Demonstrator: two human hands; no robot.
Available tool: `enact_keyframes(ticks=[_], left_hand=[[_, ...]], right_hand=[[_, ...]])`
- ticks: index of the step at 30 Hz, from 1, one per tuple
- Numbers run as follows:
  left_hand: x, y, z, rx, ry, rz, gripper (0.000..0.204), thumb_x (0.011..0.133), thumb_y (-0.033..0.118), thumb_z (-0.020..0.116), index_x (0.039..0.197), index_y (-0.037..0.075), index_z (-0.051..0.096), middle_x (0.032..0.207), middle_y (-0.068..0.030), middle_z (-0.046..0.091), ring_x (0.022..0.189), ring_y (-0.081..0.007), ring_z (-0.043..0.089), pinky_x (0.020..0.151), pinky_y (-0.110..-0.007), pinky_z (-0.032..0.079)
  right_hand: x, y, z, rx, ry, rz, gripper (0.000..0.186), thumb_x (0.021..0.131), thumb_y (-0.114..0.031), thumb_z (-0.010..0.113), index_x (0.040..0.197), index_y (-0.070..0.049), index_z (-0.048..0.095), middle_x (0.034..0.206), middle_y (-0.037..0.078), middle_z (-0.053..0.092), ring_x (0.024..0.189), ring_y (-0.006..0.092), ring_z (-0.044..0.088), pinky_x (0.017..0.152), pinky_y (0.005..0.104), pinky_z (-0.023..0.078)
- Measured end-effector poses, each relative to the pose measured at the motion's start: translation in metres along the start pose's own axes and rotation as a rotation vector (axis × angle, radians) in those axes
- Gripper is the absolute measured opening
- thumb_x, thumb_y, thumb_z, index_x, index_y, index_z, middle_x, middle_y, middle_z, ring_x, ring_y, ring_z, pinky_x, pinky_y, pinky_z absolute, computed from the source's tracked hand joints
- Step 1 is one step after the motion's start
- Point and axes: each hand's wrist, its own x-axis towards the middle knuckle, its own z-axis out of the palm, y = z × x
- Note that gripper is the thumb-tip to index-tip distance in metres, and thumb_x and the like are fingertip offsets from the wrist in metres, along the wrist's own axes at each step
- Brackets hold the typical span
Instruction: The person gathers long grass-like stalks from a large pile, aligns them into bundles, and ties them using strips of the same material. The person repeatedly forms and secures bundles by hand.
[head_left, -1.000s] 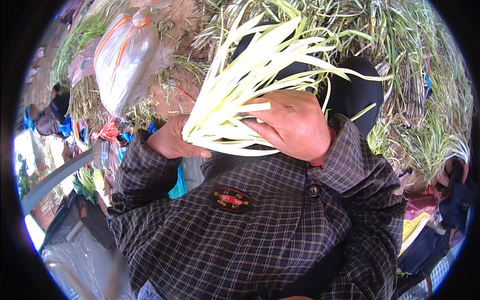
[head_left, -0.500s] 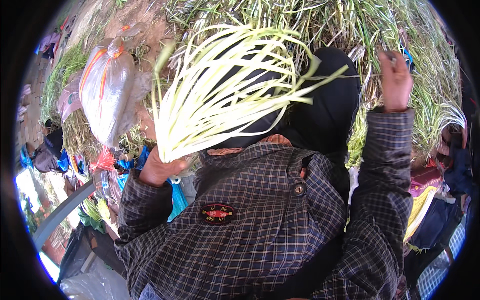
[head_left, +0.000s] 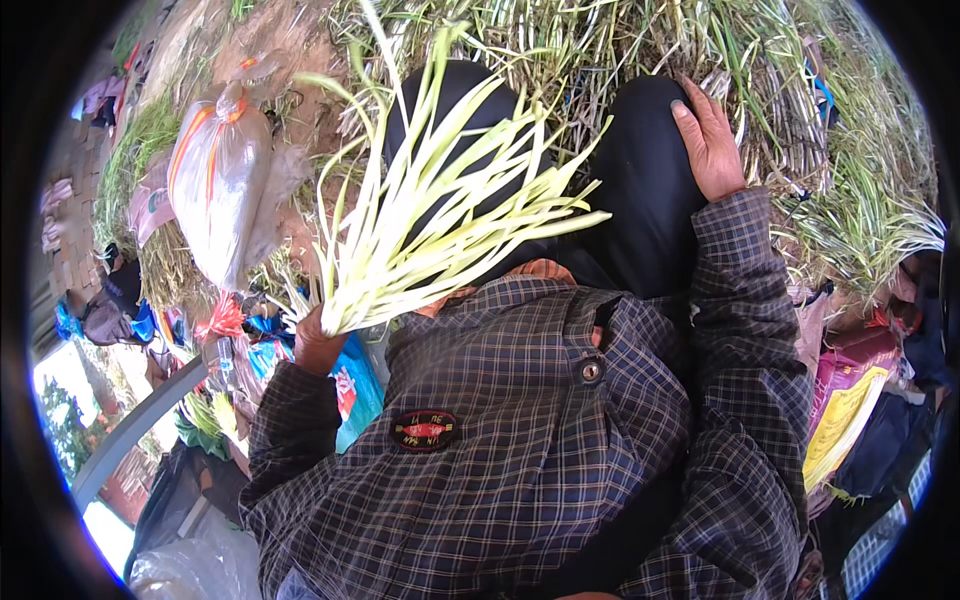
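My left hand [head_left: 318, 343] is closed round the gathered base of a bunch of long, flat, pale yellow-green leaves [head_left: 440, 225] that look like garlic chives. Their loose ends fan out up and to the right, over my dark-trousered legs [head_left: 640, 190]. My right hand [head_left: 710, 150] lies on the outer side of my right knee with its fingers stretched out. Nothing shows in that hand. Beyond both knees spreads a thick heap of green and straw-coloured leaves [head_left: 600, 45].
A knotted clear plastic bag [head_left: 222, 180] with an orange stripe stands at the far left. Below it are a red tied bag top [head_left: 220, 315] and a blue bag [head_left: 360, 390]. A grey curved bar [head_left: 140, 425] crosses the lower left. A yellow and purple sack [head_left: 845, 400] lies at right.
My right hand has come left and down from a raised pinch beyond my knee, and now rests on it, fingers extended. The leaf bunch has shifted, and its ends spread differently.
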Motion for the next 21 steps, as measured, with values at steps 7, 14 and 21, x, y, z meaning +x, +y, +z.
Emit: enact_keyframes(ticks=[7,14,21], left_hand=[[-0.047,-0.038,0.020,0.121,0.055,-0.023,0.028,0.070,0.008,0.063,0.096,0.003,0.054,0.084,-0.0113,0.060,0.076,-0.0213,0.060,0.065,-0.030,0.047],[-0.072,-0.071,0.019,0.289,0.060,-0.014,0.029,0.072,0.018,0.060,0.097,0.004,0.053,0.085,-0.0145,0.059,0.077,-0.0290,0.059,0.065,-0.033,0.046],[-0.073,-0.063,0.025,0.229,0.248,-0.104,0.028,0.072,0.016,0.062,0.097,0.004,0.054,0.085,-0.0106,0.060,0.077,-0.0202,0.059,0.065,-0.029,0.046]], right_hand=[[-0.042,-0.023,-0.009,-0.237,-0.029,-0.238,0.051,0.079,-0.031,0.052,0.122,-0.007,0.038,0.124,0.019,0.036,0.113,0.0341,0.036,0.094,0.0374,0.029],[-0.061,-0.058,-0.023,0.333,0.094,0.118,0.023,0.075,-0.001,0.057,0.098,-0.003,0.056,0.094,0.010,0.057,0.081,0.0126,0.058,0.066,0.0219,0.047],[-0.055,-0.091,-0.012,-0.013,0.086,-0.336,0.009,0.069,-0.009,0.065,0.073,-0.003,0.059,0.070,0.008,0.057,0.070,0.0222,0.055,0.064,0.0301,0.043]])
